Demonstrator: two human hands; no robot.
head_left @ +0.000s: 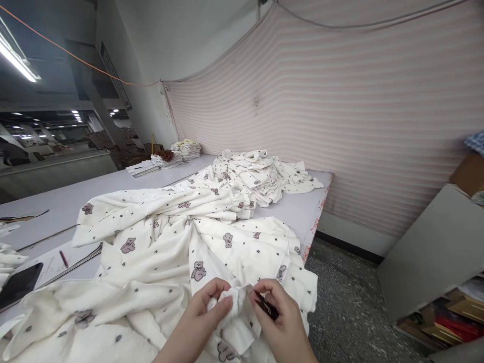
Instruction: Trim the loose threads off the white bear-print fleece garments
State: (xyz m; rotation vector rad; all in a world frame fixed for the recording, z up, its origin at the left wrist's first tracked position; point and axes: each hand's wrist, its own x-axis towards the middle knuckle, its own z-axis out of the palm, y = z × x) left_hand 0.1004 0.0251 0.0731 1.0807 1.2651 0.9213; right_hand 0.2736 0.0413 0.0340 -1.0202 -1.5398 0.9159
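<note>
At the far left edge of the grey counter [56,201] lies a dark phone [18,285], face up, and just beside it a red pen [63,258] rests on a sheet of paper. Further back, near the wall, stand low stacks of folded cloth [187,148].

The bear-print fabric [159,242], white with small dark hearts, sprawls in loose folds over the near half of the counter, and its front edge reaches the person's hands.

The left hand [204,315] comes up from the bottom edge. Its fingers [223,302] are pinched narrow on a bunched fold of that fabric. Touching the same fold, the right hand [282,322] has thumb and forefinger closed on a small dark tool [266,305]; what kind of tool I cannot tell.

Behind them, towards the counter's far right corner, sits a second heap of printed cloth [260,176]. A pink-striped curtain [359,126] hangs across the wall. A grey board [434,247] leans at the right, above the speckled floor [340,302].
</note>
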